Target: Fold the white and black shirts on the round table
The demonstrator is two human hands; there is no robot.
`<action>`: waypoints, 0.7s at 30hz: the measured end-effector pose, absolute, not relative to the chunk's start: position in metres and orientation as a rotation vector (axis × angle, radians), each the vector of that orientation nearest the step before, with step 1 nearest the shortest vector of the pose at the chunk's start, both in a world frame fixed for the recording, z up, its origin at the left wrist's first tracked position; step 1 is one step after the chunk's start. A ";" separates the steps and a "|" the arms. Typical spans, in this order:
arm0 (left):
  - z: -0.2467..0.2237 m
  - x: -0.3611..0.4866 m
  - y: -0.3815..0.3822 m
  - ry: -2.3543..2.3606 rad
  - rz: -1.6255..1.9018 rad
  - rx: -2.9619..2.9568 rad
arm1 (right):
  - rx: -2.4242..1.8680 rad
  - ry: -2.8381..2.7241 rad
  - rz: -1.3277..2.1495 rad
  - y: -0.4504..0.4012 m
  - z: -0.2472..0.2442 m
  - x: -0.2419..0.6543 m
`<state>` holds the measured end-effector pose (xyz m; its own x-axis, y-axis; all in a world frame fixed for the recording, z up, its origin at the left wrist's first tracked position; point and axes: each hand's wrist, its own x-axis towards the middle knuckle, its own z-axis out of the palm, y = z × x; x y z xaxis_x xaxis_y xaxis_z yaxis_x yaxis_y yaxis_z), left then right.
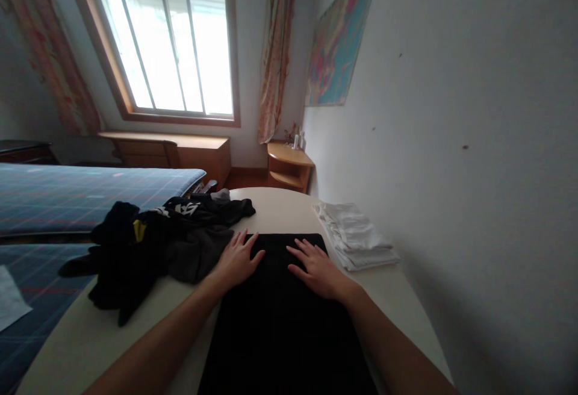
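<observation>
A black garment [289, 329] lies flat and lengthwise on the pale round table [280, 202], its near end running out of view; its exact kind cannot be made out. My left hand [239, 259] rests on its far left corner, fingers spread. On the far right part lies my right hand [316, 267], palm down with the fingers apart. A heap of dark clothes [135, 250], with a yellow patch and white print, sits left of my left hand. To the right of my right hand is a folded white cloth stack [356, 241].
A bed with a blue plaid mattress [90, 196] stands beyond the table's left side. The wall [474, 202] runs close along the right. A small corner shelf [289, 157] and a wooden desk [203, 145] stand near the window [167, 46].
</observation>
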<state>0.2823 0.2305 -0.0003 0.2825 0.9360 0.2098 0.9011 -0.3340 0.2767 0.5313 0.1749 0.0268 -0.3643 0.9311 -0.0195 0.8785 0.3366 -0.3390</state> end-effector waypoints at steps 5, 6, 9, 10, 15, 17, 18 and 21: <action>0.028 0.269 0.231 1.877 0.325 2.288 | -1.928 -2.105 0.104 0.175 0.025 0.562; 0.033 0.266 0.232 1.857 0.298 2.251 | -1.964 -2.059 0.089 0.174 0.026 0.566; 0.039 0.255 0.237 1.746 0.283 2.165 | -1.994 -1.990 0.184 0.173 0.028 0.575; 0.038 0.252 0.239 1.712 0.288 2.151 | -1.971 -1.985 0.234 0.173 0.028 0.576; 0.025 0.244 0.249 1.599 0.335 2.133 | -1.805 -1.992 0.395 0.179 0.019 0.578; 0.021 0.245 0.251 1.587 0.390 2.131 | -1.791 -1.961 0.427 0.185 0.014 0.579; 0.019 0.247 0.253 1.610 0.443 2.134 | -1.769 -1.942 0.420 0.189 0.012 0.579; 0.014 0.256 0.256 1.753 0.690 2.144 | -1.648 -1.864 0.299 0.204 0.008 0.580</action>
<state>0.2558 0.2565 0.0145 0.1467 0.9723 0.1817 0.8352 -0.2202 0.5040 0.5803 0.2042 0.0079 -0.0241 0.9537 0.2999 0.8119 0.1937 -0.5507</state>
